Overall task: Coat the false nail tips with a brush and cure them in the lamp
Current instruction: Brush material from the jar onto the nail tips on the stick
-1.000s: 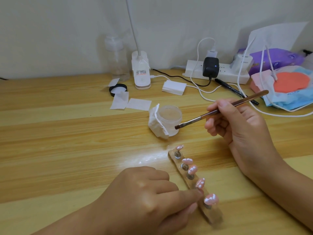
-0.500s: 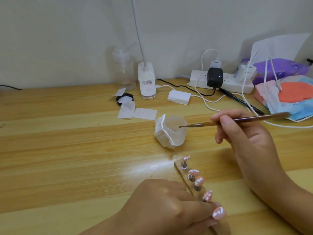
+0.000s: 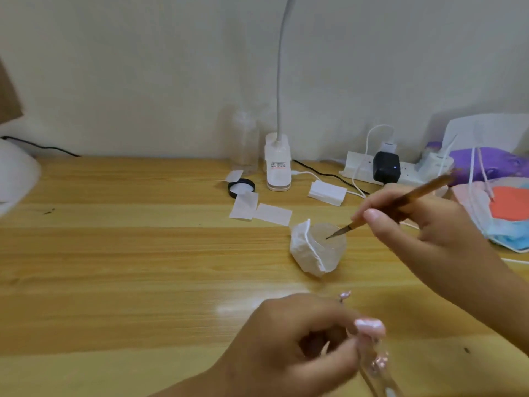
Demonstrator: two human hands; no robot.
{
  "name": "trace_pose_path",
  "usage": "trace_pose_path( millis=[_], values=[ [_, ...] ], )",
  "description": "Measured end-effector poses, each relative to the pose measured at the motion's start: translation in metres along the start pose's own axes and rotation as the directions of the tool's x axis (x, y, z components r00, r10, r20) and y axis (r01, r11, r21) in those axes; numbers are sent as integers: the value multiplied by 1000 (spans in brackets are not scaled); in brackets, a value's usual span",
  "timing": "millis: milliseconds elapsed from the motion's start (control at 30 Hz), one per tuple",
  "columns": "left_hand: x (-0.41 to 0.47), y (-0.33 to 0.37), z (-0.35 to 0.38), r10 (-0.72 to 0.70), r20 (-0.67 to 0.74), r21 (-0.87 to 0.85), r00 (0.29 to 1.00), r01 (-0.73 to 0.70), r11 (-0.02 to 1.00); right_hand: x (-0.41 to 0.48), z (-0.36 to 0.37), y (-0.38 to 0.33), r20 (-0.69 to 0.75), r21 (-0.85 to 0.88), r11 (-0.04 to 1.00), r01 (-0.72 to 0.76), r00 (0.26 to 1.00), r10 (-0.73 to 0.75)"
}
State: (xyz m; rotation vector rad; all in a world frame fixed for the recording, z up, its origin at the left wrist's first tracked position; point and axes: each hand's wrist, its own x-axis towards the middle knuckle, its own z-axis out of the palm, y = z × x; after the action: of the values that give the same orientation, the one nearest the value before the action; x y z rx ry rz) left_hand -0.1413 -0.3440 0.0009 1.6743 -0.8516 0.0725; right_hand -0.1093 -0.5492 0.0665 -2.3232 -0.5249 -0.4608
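Bare left hand (image 3: 289, 348), bare right hand (image 3: 423, 224); forearms (image 3: 486, 296) bare to frame edge. Right thumbnail (image 3: 373, 215) short, rounded, plain.

blurred nail-tip holder (image 3: 382, 381), cut by bottom edge, partly behind left hand (image 3: 289, 348)

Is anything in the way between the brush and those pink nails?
Nothing visible does. The brush tip is in the jar; beyond its rim only bare table separates it from the nails on the holder in the left hand.
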Motion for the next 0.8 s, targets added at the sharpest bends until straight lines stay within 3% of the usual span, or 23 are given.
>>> trace_pose_path(
  millis=[33,67,200,400,533,633,800],
  values=[
    [-3,3,4,-21,-27,-95,999,18,995,5,3,-3,38,-64,998,30,999,-28],
    [-4,2,-4,-137,-52,-187,989,125,974,10,6,-6,75,-95,995,41,997,-34],
    [6,1,0,-348,-66,-405,935,293,866,21,18,-10,191,-150,989,4,981,25],
    [9,0,-2,-394,-92,-450,915,314,836,25,23,1,247,-123,977,-173,948,199],
    [9,0,-5,-432,-111,-505,895,324,800,14,15,10,90,128,958,-258,965,248],
    [12,-1,-6,-441,-114,-525,890,323,787,-4,2,22,-28,392,884,-254,957,288],
    [15,-4,-7,-463,-101,-547,881,340,765,-34,8,50,-46,820,513,-254,865,500]
  ],
)
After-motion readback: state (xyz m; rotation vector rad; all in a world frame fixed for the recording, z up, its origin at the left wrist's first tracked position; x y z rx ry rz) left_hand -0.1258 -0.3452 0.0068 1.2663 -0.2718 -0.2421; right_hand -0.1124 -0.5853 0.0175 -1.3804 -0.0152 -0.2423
